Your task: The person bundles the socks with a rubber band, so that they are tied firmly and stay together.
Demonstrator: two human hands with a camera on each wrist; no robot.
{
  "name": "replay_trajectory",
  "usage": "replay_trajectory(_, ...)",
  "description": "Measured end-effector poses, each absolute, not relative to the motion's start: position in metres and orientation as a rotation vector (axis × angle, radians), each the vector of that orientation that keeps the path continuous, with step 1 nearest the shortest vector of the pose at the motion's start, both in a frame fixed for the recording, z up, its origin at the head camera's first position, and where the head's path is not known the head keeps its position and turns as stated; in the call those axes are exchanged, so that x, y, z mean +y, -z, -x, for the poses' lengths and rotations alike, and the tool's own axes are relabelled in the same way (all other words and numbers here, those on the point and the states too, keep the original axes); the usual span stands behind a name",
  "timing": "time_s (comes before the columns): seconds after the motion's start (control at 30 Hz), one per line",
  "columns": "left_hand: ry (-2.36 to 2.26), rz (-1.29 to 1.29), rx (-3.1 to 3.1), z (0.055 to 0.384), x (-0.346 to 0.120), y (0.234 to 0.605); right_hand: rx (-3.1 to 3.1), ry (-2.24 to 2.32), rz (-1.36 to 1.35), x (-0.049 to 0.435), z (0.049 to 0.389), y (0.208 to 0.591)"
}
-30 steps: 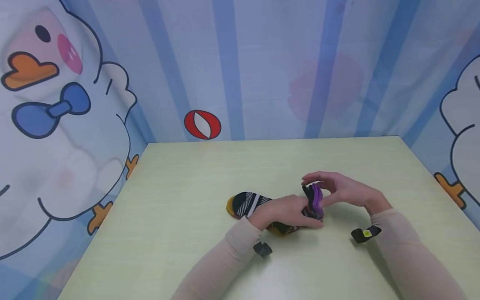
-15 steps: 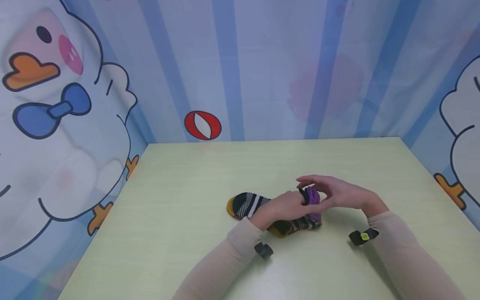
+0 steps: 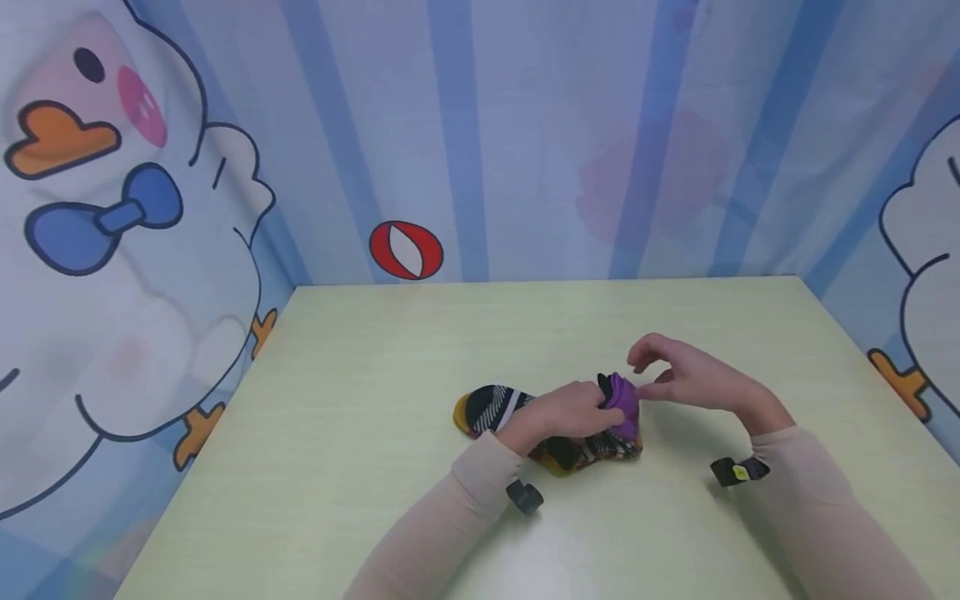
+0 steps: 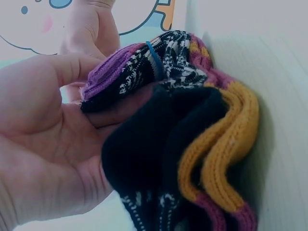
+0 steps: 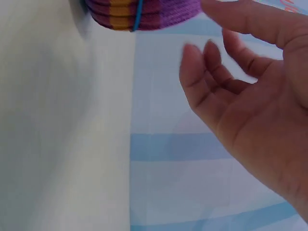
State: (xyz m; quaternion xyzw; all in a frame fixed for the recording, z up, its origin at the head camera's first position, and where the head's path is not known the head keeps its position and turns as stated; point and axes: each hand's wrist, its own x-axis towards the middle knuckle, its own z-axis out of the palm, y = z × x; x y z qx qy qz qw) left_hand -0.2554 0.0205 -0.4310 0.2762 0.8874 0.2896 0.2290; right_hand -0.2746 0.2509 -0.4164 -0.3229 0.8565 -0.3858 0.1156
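A bundle of patterned socks (image 3: 489, 407) lies on the table, black and white with mustard toes and purple cuffs. My left hand (image 3: 564, 413) reaches over the middle of it and grips the cuff end. In the left wrist view the thumb lies along the purple cuff (image 4: 113, 70), with fingers behind it. A thin blue band (image 4: 155, 60) rings the socks just below the cuff. Off the cuff's right side is my right hand (image 3: 701, 375), fingers loosely bent and holding nothing. Its thumb tip is right at the purple edge in the right wrist view.
The pale table (image 3: 360, 358) ends at a blue striped backdrop (image 3: 517, 150) behind and at cartoon duck panels (image 3: 150, 275) on both sides. A dark device (image 3: 525, 497) is strapped at each wrist.
My right hand first moved left over the cuff, then drew back to the right. The purple cuff now stands more spread and in plainer view. My left hand stays on the socks.
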Motion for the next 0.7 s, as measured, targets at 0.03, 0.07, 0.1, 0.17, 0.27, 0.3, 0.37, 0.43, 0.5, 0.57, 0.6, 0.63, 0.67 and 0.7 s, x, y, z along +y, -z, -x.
replay_trajectory(0.03,-0.796,-0.762,2.444,0.255,0.021,0.431,2.509,1.101,0.981,0.253,0.274,0.415)
replay_trajectory(0.07,-0.797,-0.762,2.443,0.255,0.021,0.431,2.492,1.071,1.019,0.254,0.273,0.414)
replay_trajectory(0.1,-0.802,-0.764,2.438,0.255,0.021,0.432,2.462,1.039,1.053,0.256,0.272,0.414)
replay_trajectory(0.17,-0.808,-0.767,2.435,0.256,0.022,0.432,2.385,0.966,1.119,0.256,0.27,0.414)
replay_trajectory(0.27,-0.811,-0.768,2.436,0.257,0.022,0.432,2.301,0.886,1.154,0.254,0.268,0.416)
replay_trajectory(0.3,-0.81,-0.766,2.436,0.257,0.022,0.432,2.294,0.868,1.155,0.253,0.268,0.417)
replay_trajectory(0.37,-0.801,-0.76,2.441,0.256,0.022,0.431,2.29,0.842,1.143,0.251,0.268,0.419)
replay_trajectory(0.43,-0.796,-0.749,2.443,0.255,0.022,0.43,2.293,0.818,1.12,0.251,0.268,0.421)
replay_trajectory(0.5,-0.796,-0.735,2.443,0.254,0.022,0.43,2.299,0.79,1.104,0.25,0.267,0.421)
replay_trajectory(0.57,-0.804,-0.723,2.443,0.253,0.022,0.43,2.312,0.755,1.076,0.25,0.267,0.421)
replay_trajectory(0.6,-0.806,-0.718,2.444,0.253,0.022,0.43,2.314,0.736,1.059,0.251,0.266,0.421)
replay_trajectory(0.63,-0.81,-0.713,2.443,0.253,0.022,0.43,2.311,0.716,1.045,0.251,0.265,0.42)
replay_trajectory(0.67,-0.817,-0.711,2.439,0.253,0.022,0.431,2.304,0.699,1.029,0.251,0.264,0.42)
replay_trajectory(0.7,-0.822,-0.711,2.437,0.254,0.021,0.431,2.295,0.683,1.013,0.252,0.262,0.42)
